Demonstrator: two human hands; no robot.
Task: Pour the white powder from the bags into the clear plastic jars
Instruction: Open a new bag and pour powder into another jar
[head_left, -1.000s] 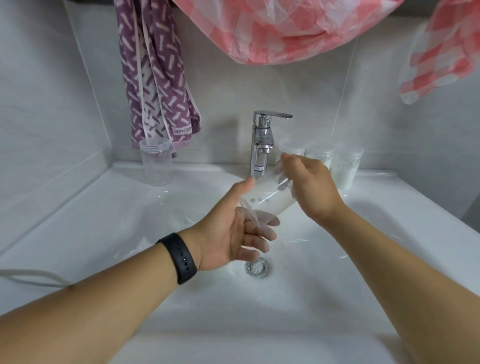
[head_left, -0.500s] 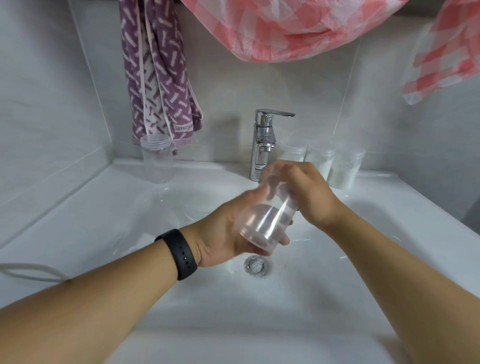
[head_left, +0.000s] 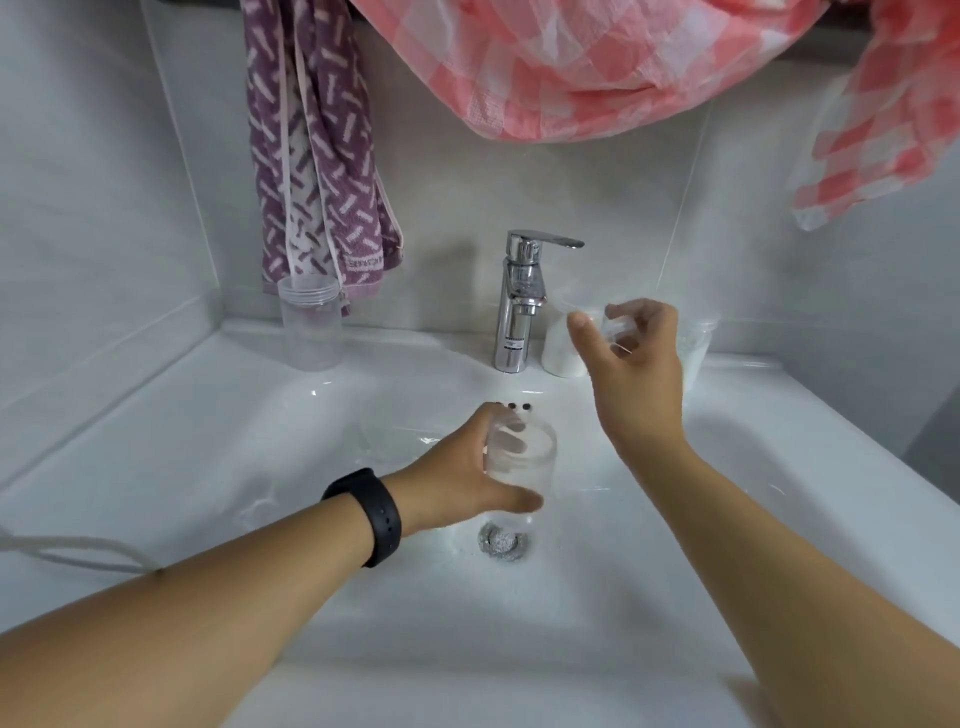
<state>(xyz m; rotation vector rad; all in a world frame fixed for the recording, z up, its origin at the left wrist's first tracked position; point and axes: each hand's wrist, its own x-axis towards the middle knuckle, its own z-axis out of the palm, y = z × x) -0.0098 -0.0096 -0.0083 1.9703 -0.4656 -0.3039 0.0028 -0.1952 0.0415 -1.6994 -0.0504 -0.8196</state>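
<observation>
My left hand (head_left: 457, 478) grips a clear plastic jar (head_left: 524, 462), held upright and open-topped low in the sink basin just above the drain (head_left: 501, 540). My right hand (head_left: 639, 374) is raised beside the faucet and pinches a clear lid (head_left: 615, 327) between thumb and fingers. Behind that hand stand a jar of white powder (head_left: 561, 353) and another powder jar (head_left: 696, 348) on the sink's back ledge. No powder bag is in view.
A chrome faucet (head_left: 517, 306) rises at the back of the white sink (head_left: 208, 441). A lidded empty jar (head_left: 310, 327) stands back left under a purple towel (head_left: 317, 156). Pink checked cloth (head_left: 571, 62) hangs overhead. A grey cable (head_left: 62, 551) lies at the left.
Both hands were together on the jar, the right one at its top. Now my right hand has lifted away with the lid, and my left hand has lowered the jar upright.
</observation>
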